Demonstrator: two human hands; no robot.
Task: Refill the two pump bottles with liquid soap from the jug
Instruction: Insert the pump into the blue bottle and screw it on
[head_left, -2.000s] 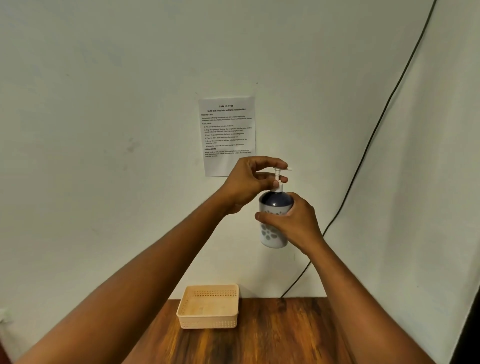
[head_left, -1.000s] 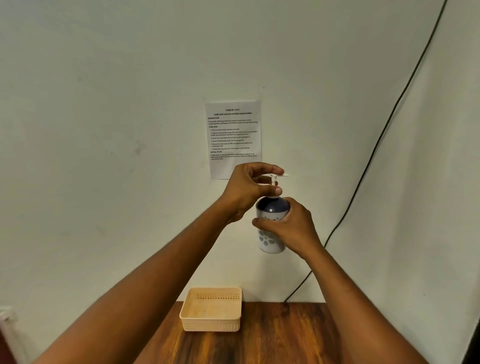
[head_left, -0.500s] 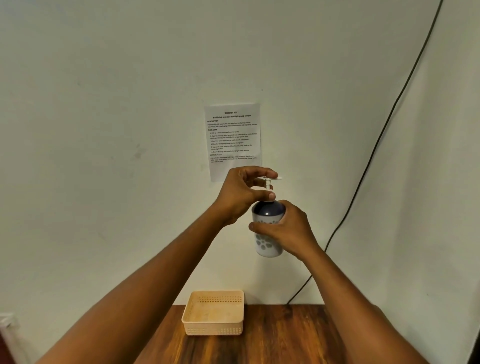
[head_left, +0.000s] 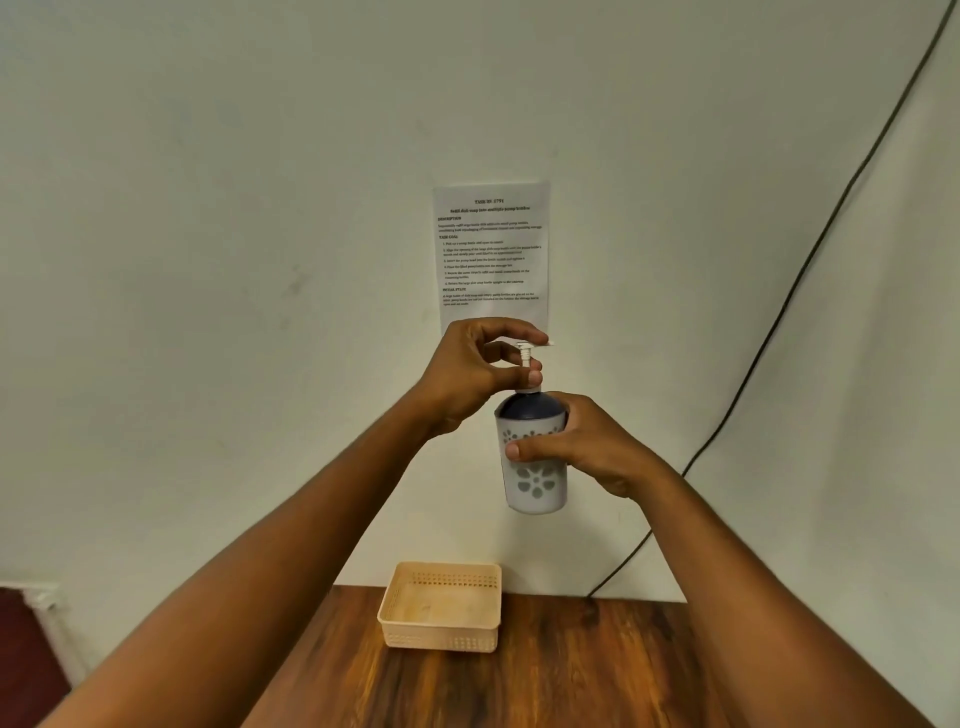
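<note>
Arms reach out from the bottom corners, both bare, and meet up high in front of the wall. Under them is a brown wooden bench (head_left: 571, 675). A small peach basket (head_left: 441, 631) with little holes in its sides sits at the far edge of the bench, close to the wall. Above the basket, held up in the air, is the pump bottle (head_left: 535, 478). It is white with grey flowers and has a dark blue top. The right hand (head_left: 592, 447) has its grip wrapped round the middle of the bottle, thumb across the front. The left hand (head_left: 470, 371) has its grip pinched on the white pump head (head_left: 527, 358), with fingers curled over the top and the thumb at the neck. The bottle stands straight up. Behind the hands, a sheet of paper (head_left: 491, 249) with small print is stuck on the pale wall (head_left: 208, 260). A black cable (head_left: 810, 249) runs down the wall on the right to the back of the bench.
</note>
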